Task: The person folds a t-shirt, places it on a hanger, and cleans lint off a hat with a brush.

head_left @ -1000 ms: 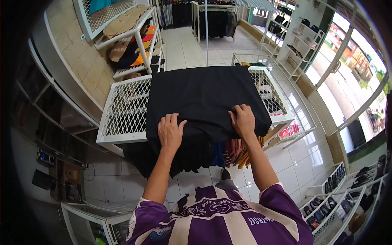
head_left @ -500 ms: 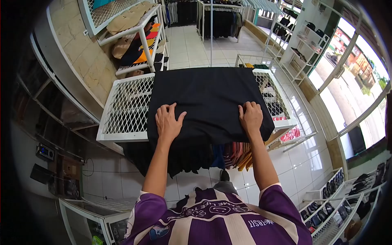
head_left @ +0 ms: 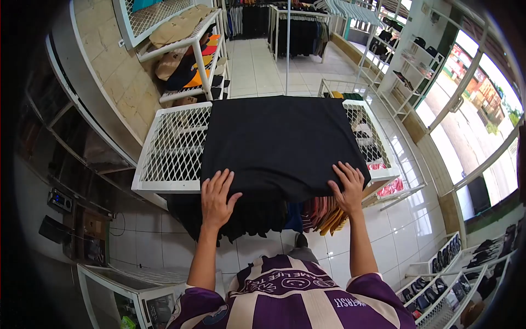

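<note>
A black cloth is spread over a white mesh rack, ahead of and between the fingers of both hands. Its near corners are covered by the left hand and the right hand, whose fingers are laid out straight, slightly apart, thumbs pointed inward. Hanging garments are seen below the fingertips, between the hands.

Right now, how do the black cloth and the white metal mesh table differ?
The black cloth is opaque; the white metal mesh table has open gaps. The cloth shows soft creases; the table's frame looks rigid. The cloth is narrower than the table. Both look roughly four-sided.
</note>
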A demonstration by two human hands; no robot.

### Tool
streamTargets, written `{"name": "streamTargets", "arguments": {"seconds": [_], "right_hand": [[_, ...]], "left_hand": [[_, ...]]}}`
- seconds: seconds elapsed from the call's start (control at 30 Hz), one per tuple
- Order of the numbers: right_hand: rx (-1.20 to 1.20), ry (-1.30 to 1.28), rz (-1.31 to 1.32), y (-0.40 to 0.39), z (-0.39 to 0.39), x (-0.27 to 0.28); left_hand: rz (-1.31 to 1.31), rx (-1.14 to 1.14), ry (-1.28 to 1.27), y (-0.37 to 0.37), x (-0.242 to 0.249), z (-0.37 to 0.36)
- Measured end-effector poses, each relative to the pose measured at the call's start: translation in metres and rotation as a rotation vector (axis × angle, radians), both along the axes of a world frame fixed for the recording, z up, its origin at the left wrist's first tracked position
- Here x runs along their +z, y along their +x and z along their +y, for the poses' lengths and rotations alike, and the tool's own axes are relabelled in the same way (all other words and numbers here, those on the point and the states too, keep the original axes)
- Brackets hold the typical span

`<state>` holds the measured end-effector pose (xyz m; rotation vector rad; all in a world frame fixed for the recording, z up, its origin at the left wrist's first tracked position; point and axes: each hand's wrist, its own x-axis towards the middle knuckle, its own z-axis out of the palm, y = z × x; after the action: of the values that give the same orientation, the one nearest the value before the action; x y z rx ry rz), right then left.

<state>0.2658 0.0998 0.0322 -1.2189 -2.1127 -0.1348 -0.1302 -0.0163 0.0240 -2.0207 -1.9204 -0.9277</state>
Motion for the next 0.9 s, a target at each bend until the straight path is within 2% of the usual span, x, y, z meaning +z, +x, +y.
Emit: {"name": "streamTargets", "arguments": {"seconds": [0.07,0.17,0.27,0.3,0.33,0.4,0.47,0.53,0.6,0.67,0.7,0.73,0.8,0.83,0.9], "right_hand": [[0.019,0.034,0.001,0.005,-0.008,-0.002],[0.088,0.016,0.089,0.01,-0.002,-0.007],[0.122,-0.062,0.187,0.01,0.0,-0.003],[0.123,0.047,0.195,0.005,-0.003,0.004],[0.122,0.044,0.186,0.005,-0.009,0.008],[0.034,-0.046,0.153,0.01,-0.025,0.015],[0.073,-0.05,0.154,0.013,-0.045,0.026],[0.076,-0.24,0.162,0.015,-0.067,0.035],[0.067,-0.331,0.157,0.014,-0.079,0.041],[0.055,-0.518,0.261,0.011,-0.082,0.044],[0.077,-0.411,0.316,0.004,-0.076,0.046],[0.079,-0.41,0.318,-0.003,-0.065,0.047],[0.061,-0.138,0.319,-0.017,-0.038,0.049],[0.066,-0.133,0.318,-0.022,-0.021,0.046],[-0.07,-0.081,0.077,-0.03,0.009,0.036]], "left_hand": [[0.043,0.032,0.063,-0.007,-0.019,-0.008],[-0.023,0.012,0.149,-0.007,-0.02,-0.003],[-0.086,-0.013,0.221,-0.005,-0.01,0.001],[-0.141,-0.026,0.228,-0.003,-0.003,-0.002],[-0.15,-0.026,0.226,-0.001,0.003,-0.009],[-0.167,-0.026,0.158,0.004,0.016,-0.027],[-0.152,-0.027,0.161,0.008,0.025,-0.049],[-0.17,-0.031,-0.051,0.007,0.031,-0.073],[-0.174,-0.036,-0.097,0.006,0.04,-0.086],[-0.275,0.0,-0.191,0.011,0.046,-0.089],[-0.273,-0.001,-0.191,0.015,0.049,-0.082],[-0.295,-0.009,-0.099,0.022,0.056,-0.068],[-0.301,-0.011,0.043,0.033,0.064,-0.035],[-0.286,-0.02,0.1,0.037,0.063,-0.014],[-0.224,0.026,0.039,0.04,0.056,0.021]]}}
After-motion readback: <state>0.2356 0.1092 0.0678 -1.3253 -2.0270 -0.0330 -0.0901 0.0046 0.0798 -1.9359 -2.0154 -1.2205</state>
